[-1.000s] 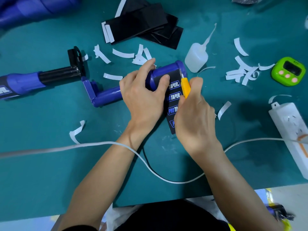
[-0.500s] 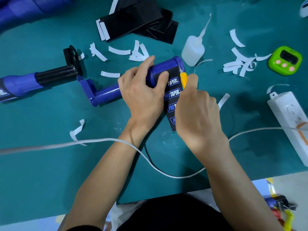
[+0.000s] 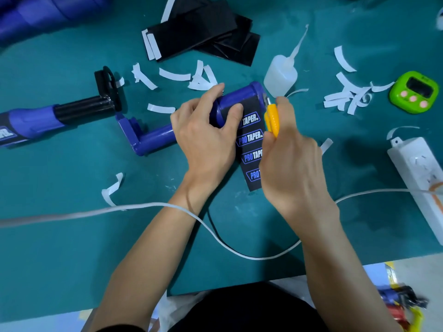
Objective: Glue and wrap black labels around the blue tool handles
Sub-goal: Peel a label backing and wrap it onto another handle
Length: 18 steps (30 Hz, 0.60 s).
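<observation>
A blue tool handle (image 3: 242, 95) lies across the teal mat at centre. My left hand (image 3: 206, 133) grips it, thumb pressing the top of a black PRO TAPER label (image 3: 250, 140) that hangs off the handle toward me. My right hand (image 3: 287, 154) holds a small yellow utility knife (image 3: 272, 117), its blade tip at the label's right edge by the handle's end rim. A stack of black labels (image 3: 201, 32) lies at the top. A white glue bottle (image 3: 280, 73) stands just behind the handle.
A second blue and black tool (image 3: 57, 116) lies at left. White backing strips (image 3: 347, 97) are scattered around. A green timer (image 3: 414, 92) and a white power strip (image 3: 417, 173) sit at right. A white cable (image 3: 143, 207) crosses the mat near me.
My right hand has slid the yellow knife a little up along the label's right edge toward the handle's end. My left hand keeps its grip.
</observation>
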Each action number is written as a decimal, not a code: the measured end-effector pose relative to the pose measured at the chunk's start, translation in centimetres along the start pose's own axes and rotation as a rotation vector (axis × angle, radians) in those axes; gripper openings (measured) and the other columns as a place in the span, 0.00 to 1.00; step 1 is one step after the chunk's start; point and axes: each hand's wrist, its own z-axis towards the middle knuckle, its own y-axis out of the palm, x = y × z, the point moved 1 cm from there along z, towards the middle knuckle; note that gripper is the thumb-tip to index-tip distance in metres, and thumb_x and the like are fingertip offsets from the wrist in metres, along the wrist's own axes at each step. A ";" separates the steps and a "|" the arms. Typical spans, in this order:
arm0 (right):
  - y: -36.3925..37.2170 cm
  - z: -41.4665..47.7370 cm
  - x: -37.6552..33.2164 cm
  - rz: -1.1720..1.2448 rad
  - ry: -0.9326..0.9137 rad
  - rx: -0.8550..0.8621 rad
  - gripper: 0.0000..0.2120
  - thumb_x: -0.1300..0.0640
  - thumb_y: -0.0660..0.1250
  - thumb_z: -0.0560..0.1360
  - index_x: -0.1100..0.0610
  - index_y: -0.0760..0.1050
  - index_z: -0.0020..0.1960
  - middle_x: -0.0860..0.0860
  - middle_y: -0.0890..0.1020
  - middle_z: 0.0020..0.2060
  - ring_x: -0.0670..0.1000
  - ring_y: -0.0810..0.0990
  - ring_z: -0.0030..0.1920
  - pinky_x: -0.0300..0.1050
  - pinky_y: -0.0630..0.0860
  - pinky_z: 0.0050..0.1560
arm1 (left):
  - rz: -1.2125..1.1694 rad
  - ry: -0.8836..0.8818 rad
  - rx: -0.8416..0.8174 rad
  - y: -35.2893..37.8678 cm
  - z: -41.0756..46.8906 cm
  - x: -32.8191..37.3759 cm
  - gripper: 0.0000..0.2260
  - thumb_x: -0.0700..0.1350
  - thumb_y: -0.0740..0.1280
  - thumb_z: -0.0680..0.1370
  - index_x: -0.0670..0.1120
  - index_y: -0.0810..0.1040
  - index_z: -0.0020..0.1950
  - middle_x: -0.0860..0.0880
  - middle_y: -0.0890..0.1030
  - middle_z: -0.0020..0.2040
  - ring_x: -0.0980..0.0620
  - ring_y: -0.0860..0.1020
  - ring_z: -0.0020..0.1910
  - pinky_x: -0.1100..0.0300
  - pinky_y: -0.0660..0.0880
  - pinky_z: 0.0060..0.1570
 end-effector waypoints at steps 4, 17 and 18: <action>0.0 -0.2 0.5 0.101 -0.014 0.070 0.21 0.57 0.59 0.84 0.44 0.57 0.73 0.42 0.70 0.33 0.46 0.68 0.30 0.50 0.60 0.40 | 0.004 -0.011 0.007 0.1 0.0 0.0 0.16 0.54 0.76 0.75 0.53 0.86 0.62 0.50 0.82 0.49 0.58 0.69 0.51 0.52 0.70 0.64; 0.4 0.6 0.6 0.004 -0.047 -0.015 0.12 0.55 0.57 0.85 0.50 0.65 0.68 0.52 0.76 0.37 0.61 0.68 0.36 0.54 0.66 0.40 | -0.002 -0.028 -0.001 0.0 0.1 0.2 0.16 0.56 0.75 0.74 0.54 0.86 0.61 0.50 0.82 0.50 0.55 0.70 0.52 0.53 0.70 0.63; 0.4 0.5 0.5 -0.012 -0.042 -0.017 0.13 0.55 0.57 0.85 0.50 0.65 0.70 0.53 0.77 0.38 0.61 0.69 0.37 0.54 0.66 0.40 | -0.003 -0.020 0.000 0.0 0.1 0.2 0.16 0.56 0.75 0.74 0.54 0.86 0.60 0.51 0.82 0.49 0.56 0.70 0.52 0.54 0.70 0.63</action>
